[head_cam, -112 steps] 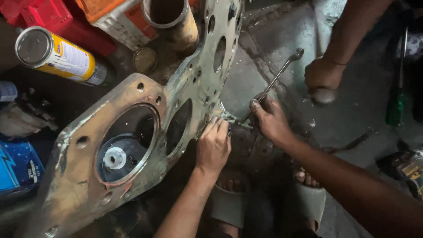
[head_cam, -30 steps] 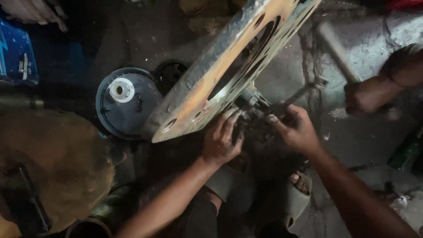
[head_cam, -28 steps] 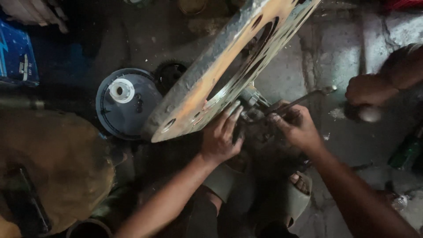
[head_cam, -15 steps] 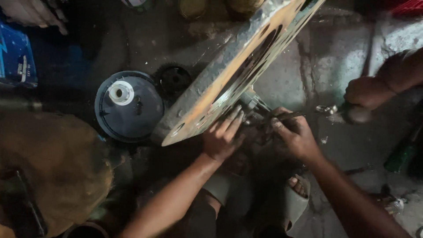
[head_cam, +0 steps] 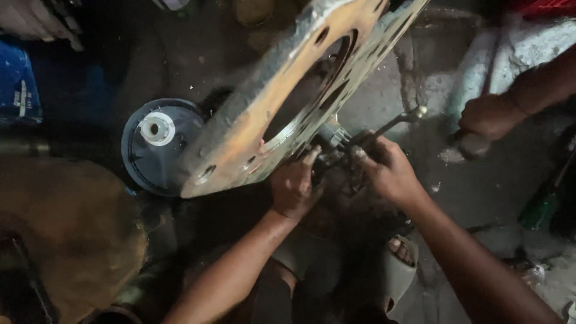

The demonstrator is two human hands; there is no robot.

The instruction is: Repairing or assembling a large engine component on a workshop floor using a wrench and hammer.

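A large rusty metal gasket plate (head_cam: 282,102) with round holes leans tilted above a dark greasy part (head_cam: 336,144) on the floor. My left hand (head_cam: 293,187) grips under the plate's lower edge at that part. My right hand (head_cam: 389,171) is closed around a slim metal wrench (head_cam: 396,121) whose head points to the upper right. What sits between the two hands is too dark to make out.
A round dark blue filter with a white centre (head_cam: 157,144) lies left of the plate. Another person's hand (head_cam: 489,117) rests on the concrete at right. A green-handled tool (head_cam: 540,207) lies at far right. My sandalled feet (head_cam: 396,264) are below.
The view shifted right and the plate tilted up steeply, uncovering the blue filter. My right hand went on working the wrench, and the other person's hand slid a little left.
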